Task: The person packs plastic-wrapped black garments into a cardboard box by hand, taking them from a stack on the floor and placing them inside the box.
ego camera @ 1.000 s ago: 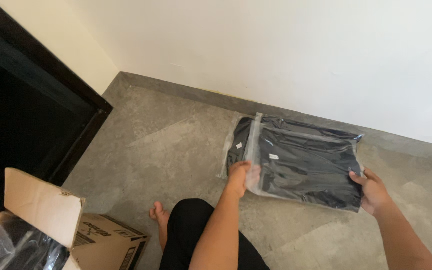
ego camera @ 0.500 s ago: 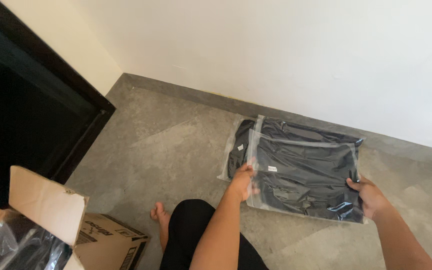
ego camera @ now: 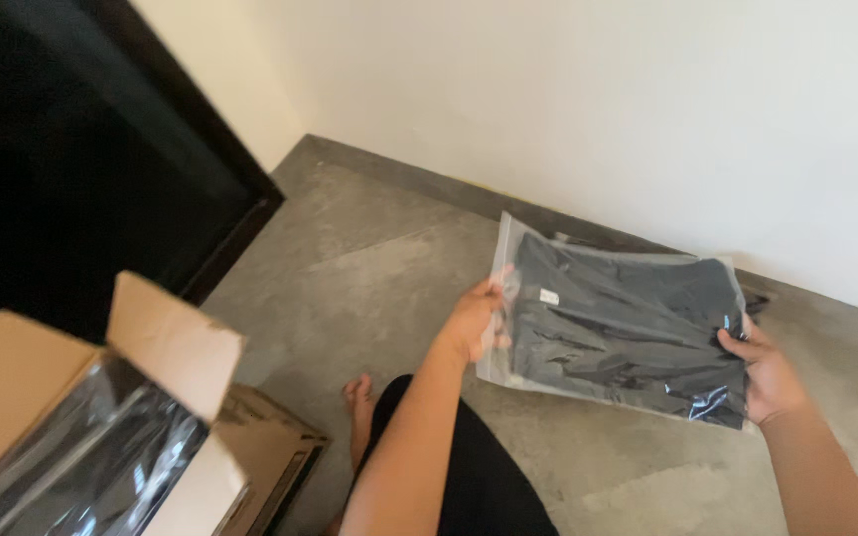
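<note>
A clear plastic bag with a folded black garment (ego camera: 623,323) is held up off the concrete floor (ego camera: 350,268), tilted toward me. My left hand (ego camera: 474,318) grips its left edge. My right hand (ego camera: 767,372) grips its lower right corner. Another bagged black garment (ego camera: 755,301) lies on the floor behind it, mostly hidden, only its right edge showing. My black-trousered knee (ego camera: 469,467) and bare foot (ego camera: 359,407) are below the left arm.
An open cardboard box (ego camera: 101,417) lined with clear plastic stands at the lower left, one flap raised. A dark doorway (ego camera: 71,179) fills the left. A white wall (ego camera: 598,99) runs along the back, close behind the bags.
The top bag has been lifted off the pile and pulled toward me, both hands still on it. The view has moved closer and to the right.
</note>
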